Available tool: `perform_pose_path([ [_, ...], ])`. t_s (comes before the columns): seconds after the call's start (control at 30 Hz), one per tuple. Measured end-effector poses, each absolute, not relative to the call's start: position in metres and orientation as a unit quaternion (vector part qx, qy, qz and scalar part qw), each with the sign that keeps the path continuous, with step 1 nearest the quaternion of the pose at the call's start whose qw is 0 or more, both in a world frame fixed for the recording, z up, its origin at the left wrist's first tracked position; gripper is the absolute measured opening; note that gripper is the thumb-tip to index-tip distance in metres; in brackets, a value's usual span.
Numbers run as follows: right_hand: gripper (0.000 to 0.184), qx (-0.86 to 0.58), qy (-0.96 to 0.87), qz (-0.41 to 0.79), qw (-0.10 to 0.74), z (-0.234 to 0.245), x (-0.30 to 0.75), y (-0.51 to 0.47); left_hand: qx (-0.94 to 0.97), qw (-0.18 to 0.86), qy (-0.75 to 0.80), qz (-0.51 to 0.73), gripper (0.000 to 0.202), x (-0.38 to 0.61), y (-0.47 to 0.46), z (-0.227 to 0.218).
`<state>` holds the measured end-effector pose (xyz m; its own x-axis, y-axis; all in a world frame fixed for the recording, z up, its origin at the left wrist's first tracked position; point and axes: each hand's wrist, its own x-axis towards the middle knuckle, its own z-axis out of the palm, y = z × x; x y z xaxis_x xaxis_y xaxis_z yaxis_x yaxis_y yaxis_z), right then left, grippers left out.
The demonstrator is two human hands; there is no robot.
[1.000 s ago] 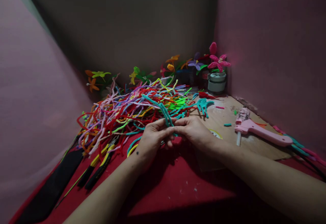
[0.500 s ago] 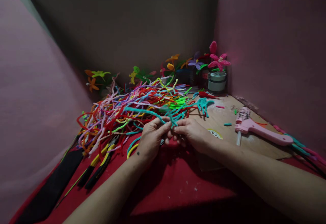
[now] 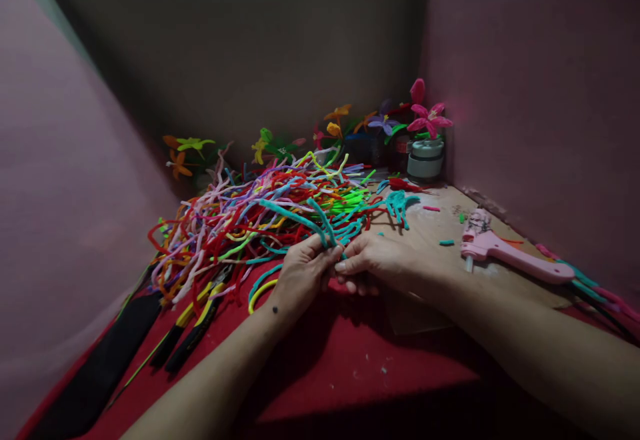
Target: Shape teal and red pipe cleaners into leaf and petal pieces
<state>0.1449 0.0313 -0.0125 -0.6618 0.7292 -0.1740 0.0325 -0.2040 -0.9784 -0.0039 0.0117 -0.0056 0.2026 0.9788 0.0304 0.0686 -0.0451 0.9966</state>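
Two ends of a teal pipe cleaner [image 3: 295, 213] rise up and to the left out of my fingers; whether they belong to one piece I cannot tell. My left hand [image 3: 310, 267] pinches it between thumb and fingers. Pressed close on the right, my right hand [image 3: 367, 263] also grips the teal pipe cleaner low down, where the fingers hide most of it. Just beyond both hands lies a big tangled heap of many-coloured pipe cleaners [image 3: 240, 207]. A bent teal piece [image 3: 399, 207] rests on the board to the right of the heap.
A pink glue gun [image 3: 515, 260] lies on a wooden board [image 3: 430, 220] at right. Yellow-and-black pliers [image 3: 193, 327] lie on the red cloth [image 3: 360, 373] at left, beside a black flat strip [image 3: 100, 373]. Pipe-cleaner flowers [image 3: 431, 120] and a grey-green jar [image 3: 425, 160] stand along the back wall.
The teal ends have swung to stand nearly side by side, both leaning left. My hands have shifted slightly down, with the right hand more turned over the left fingertips.
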Motion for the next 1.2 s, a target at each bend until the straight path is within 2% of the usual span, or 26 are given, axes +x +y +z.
perform_pose_path([
  [0.13, 0.024, -0.231, -0.472, 0.789, 0.318, -0.017, 0.140, 0.032, 0.513, 0.522, 0.434, 0.526, 0.017, -0.003, 0.011, -0.002],
  [0.33, 0.032, -0.159, -0.332, 0.897, 0.246, -0.027, 0.137, 0.034, 0.507, 0.522, 0.431, 0.533, 0.016, -0.003, 0.009, -0.003],
  [0.47, 0.029, -0.148, -0.269, 0.922, 0.235, -0.030, 0.136, 0.032, 0.512, 0.521, 0.436, 0.526, 0.015, -0.003, 0.010, -0.007],
  [0.7, 0.013, -0.167, -0.229, 0.920, 0.270, -0.034, 0.135, 0.034, 0.522, 0.566, 0.427, 0.474, 0.017, -0.006, 0.013, -0.010],
  [1.0, 0.021, -0.224, -0.307, 0.886, 0.264, -0.031, 0.133, 0.031, 0.525, 0.564, 0.430, 0.470, 0.017, -0.005, 0.011, -0.008],
  [1.07, 0.021, -0.238, -0.356, 0.854, 0.294, -0.029, 0.132, 0.029, 0.519, 0.562, 0.433, 0.476, 0.018, -0.005, 0.011, -0.006],
  [1.2, 0.009, -0.250, -0.404, 0.769, 0.427, -0.026, 0.129, 0.026, 0.486, 0.566, 0.437, 0.502, 0.019, -0.005, 0.014, -0.006],
])
